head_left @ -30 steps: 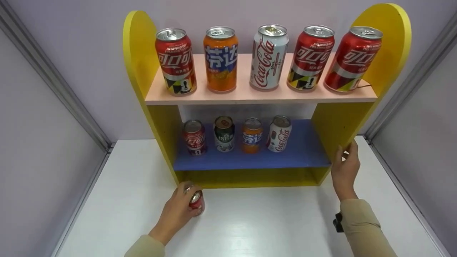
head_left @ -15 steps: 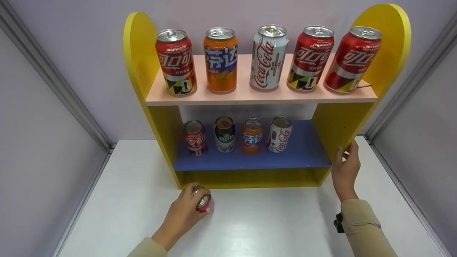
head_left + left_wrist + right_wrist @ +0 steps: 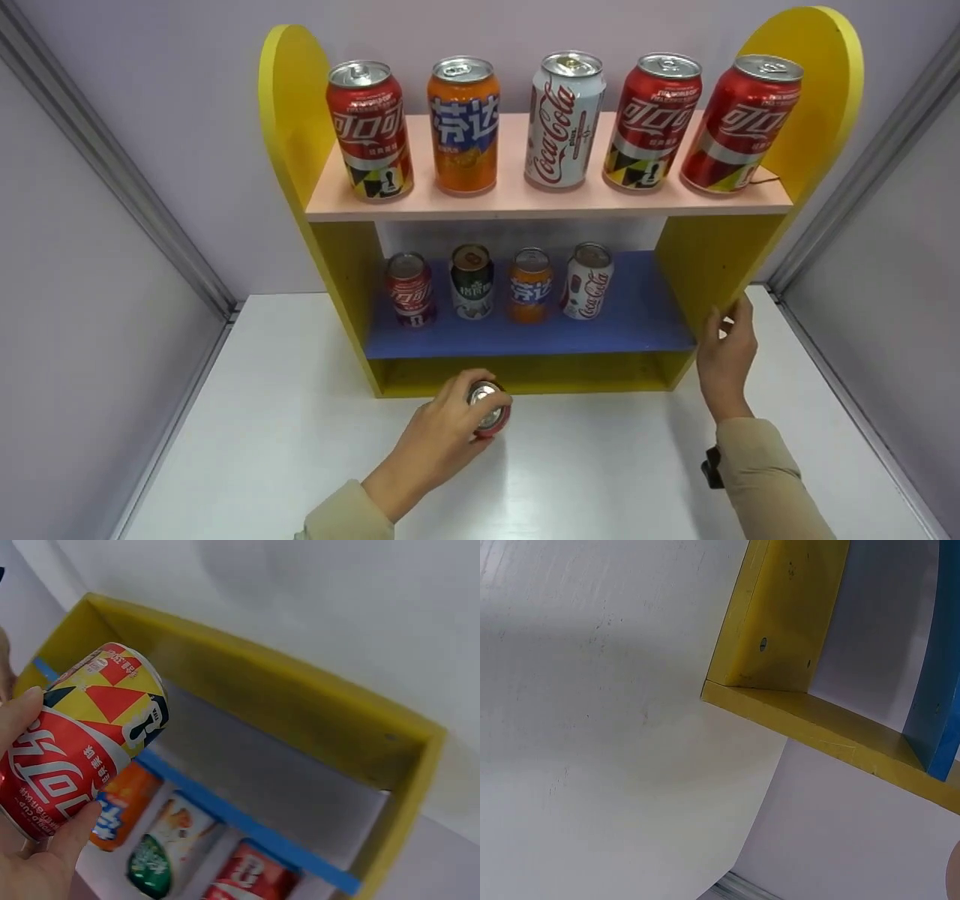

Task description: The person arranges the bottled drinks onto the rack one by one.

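Observation:
My left hand (image 3: 442, 427) grips a red Coca-Cola can (image 3: 491, 421) from above and the side, in front of the shelf's bottom opening. In the left wrist view the can (image 3: 82, 739) is tilted, with its bottom end clear of the fingers, and thumb and fingers curl round it. My right hand (image 3: 726, 360) holds the front edge of the right side panel of the yellow shelf (image 3: 720, 262). Only a bit of a fingertip (image 3: 954, 870) shows at the edge of the right wrist view.
Several cans, including an orange Fanta can (image 3: 463, 161), stand on the pink top board (image 3: 510, 204). The blue middle board (image 3: 637, 330) carries more, among them a dark green can (image 3: 472, 289) and a white Coca-Cola can (image 3: 587, 285). The white table (image 3: 570, 465) extends in front; grey walls enclose the sides.
My left hand has carried the red can rightwards along the front of the shelf, from its left corner towards the middle. The right hand and the shelved cans have stayed put.

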A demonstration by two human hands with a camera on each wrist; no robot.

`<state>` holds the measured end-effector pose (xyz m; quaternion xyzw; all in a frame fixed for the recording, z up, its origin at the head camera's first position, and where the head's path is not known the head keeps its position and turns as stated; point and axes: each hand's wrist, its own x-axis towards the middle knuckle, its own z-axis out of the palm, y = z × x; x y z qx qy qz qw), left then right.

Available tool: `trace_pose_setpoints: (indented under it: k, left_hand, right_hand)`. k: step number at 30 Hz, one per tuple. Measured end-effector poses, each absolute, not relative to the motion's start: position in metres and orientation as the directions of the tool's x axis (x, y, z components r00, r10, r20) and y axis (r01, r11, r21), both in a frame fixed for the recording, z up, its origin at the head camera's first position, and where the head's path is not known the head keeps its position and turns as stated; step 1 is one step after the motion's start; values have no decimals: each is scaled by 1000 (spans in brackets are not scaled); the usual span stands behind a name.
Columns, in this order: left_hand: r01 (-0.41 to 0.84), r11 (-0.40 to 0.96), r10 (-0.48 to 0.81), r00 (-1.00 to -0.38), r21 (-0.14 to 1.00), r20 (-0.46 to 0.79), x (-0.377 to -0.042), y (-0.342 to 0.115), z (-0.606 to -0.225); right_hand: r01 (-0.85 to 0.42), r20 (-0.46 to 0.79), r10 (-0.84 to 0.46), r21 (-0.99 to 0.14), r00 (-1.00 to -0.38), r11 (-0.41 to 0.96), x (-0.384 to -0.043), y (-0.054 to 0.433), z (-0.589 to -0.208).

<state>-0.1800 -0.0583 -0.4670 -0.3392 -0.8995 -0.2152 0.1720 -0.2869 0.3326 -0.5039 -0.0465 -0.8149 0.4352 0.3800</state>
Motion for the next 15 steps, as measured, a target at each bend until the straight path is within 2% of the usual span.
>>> trace_pose_setpoints:
  k: [6,15]
  left_hand:
    - [748,620,601,-646,235,471,-188,-23,-443]
    - [825,562,683,-501,56,533,-211,29,-420]
  right_hand:
    - [-242,565,401,-748,-721,618,-285,333,-503]
    - [-259,582,387,-735,-715,627,-285,334,-502]
